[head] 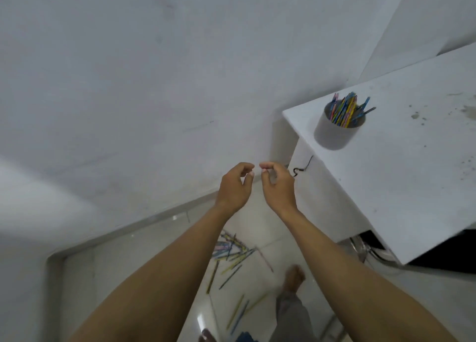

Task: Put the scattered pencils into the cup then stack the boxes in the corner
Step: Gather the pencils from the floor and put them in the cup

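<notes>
1. Both hands, left hand (235, 187) and right hand (279, 187), hang empty, fingers loosely curled apart.
2. The cup (334, 133) sits near the table's (412, 174) corner, part-filled.
3. Pencils (231, 254) litter the floor (257, 225) underfoot; stepping on them risks slipping.

We find no readable text, labels, brands or numbers here; the pencils (343, 111) in the cup (334, 133) at two o'clock are too blurred.
</notes>
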